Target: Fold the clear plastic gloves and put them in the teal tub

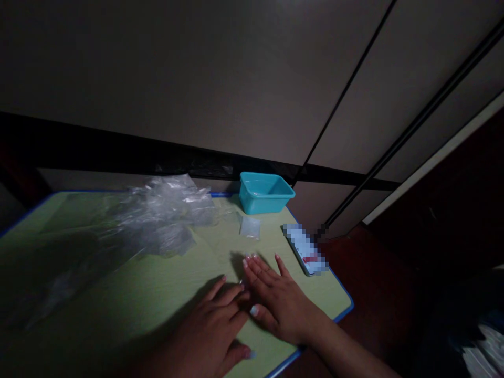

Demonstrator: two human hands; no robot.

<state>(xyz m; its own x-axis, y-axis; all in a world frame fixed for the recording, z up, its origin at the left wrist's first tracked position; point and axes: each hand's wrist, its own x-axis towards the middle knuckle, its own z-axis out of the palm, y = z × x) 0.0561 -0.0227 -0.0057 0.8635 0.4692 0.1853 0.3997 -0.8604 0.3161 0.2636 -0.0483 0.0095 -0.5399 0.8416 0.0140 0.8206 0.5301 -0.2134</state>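
My left hand [214, 328] is at the lower middle of the head view, palm down over the table, fingers spread. Beside it, my right hand [277, 299] also has its palm down and its fingers stretched out. The fingertips of the left reach the side of the right. Neither hand visibly holds anything; what lies under the palms is hidden. Just beyond the fingers lies a small clear plastic packet [250, 228] with something pale in it. A loose heap of clear plastic bags [165, 210] spreads over the table to the left.
A turquoise plastic bin [255, 205] stands at the table's far right corner. Near the right edge lies a flat, blurred-out object [305, 249], perhaps a phone. The pale green table [212, 241] has a blue rim. Grey cabinet panels [177, 79] rise behind it.
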